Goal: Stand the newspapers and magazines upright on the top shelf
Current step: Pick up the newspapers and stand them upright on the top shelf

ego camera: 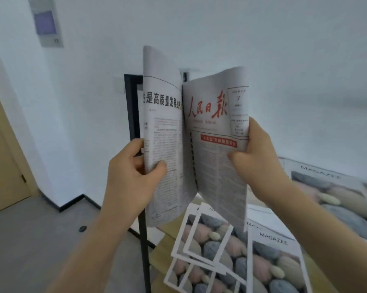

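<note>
I hold a newspaper (208, 132) with a red masthead upright in the air, folded into a V along its middle crease. My left hand (129, 176) pinches its left half near the lower edge. My right hand (256, 153) grips its right half at the outer edge. Below it, several magazines (206, 246) with pastel pebble covers lie flat and overlapping on a wooden shelf (170, 231). One magazine titled MAGAZEE (277, 265) lies at the front right, another (335, 193) farther right.
A black metal shelf post (134, 106) rises behind the newspaper against the white wall. A wooden door (2, 166) stands at the left. Grey floor (40, 240) lies to the left, with a small black doorstop (82, 228) on it.
</note>
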`<action>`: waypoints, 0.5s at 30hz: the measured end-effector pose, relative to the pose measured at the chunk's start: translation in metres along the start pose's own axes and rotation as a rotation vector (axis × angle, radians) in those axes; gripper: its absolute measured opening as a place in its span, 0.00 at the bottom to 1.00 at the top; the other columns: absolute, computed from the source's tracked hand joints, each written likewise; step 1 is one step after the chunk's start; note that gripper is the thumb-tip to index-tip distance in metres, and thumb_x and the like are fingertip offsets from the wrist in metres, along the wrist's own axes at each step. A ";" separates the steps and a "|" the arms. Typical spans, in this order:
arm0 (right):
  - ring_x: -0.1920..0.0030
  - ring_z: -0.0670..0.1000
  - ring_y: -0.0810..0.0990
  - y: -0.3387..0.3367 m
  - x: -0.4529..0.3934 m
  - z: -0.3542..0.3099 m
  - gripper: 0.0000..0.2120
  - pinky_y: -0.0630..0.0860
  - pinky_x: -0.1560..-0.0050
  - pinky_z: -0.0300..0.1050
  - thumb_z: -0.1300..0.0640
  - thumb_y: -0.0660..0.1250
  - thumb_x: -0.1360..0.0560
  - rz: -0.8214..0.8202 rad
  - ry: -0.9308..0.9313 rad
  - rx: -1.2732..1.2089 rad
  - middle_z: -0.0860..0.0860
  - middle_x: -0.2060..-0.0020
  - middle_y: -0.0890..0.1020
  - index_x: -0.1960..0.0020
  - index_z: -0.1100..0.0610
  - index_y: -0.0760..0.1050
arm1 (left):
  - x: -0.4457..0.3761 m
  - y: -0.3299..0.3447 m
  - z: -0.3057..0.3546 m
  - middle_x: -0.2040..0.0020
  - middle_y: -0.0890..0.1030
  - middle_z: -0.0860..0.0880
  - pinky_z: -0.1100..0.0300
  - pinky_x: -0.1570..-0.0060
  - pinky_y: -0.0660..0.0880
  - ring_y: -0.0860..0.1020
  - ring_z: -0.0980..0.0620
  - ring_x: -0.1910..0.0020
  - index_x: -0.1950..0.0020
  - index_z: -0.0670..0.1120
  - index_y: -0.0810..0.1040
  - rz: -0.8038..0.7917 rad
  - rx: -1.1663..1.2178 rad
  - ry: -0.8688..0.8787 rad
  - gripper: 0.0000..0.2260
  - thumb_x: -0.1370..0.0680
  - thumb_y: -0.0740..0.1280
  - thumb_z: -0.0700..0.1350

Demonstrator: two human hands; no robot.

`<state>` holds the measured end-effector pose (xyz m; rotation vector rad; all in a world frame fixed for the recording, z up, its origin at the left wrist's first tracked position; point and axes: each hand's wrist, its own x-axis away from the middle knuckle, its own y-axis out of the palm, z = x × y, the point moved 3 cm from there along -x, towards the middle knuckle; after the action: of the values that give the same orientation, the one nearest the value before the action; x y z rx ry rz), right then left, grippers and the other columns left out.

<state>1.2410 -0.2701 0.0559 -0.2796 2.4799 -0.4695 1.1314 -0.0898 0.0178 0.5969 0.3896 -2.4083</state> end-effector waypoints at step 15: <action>0.52 0.48 0.78 -0.039 -0.119 0.063 0.23 0.79 0.52 0.48 0.76 0.57 0.32 0.383 0.003 0.051 0.41 0.55 0.79 0.45 0.54 0.69 | -0.140 0.135 -0.051 0.67 0.77 0.57 0.72 0.71 0.70 0.76 0.58 0.70 0.40 0.44 0.78 0.062 -0.119 0.369 0.13 0.24 0.69 0.37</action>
<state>1.3772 -0.2864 0.0847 0.2157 2.4401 -0.3688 1.3318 -0.1024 0.0274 0.9868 0.6529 -2.1948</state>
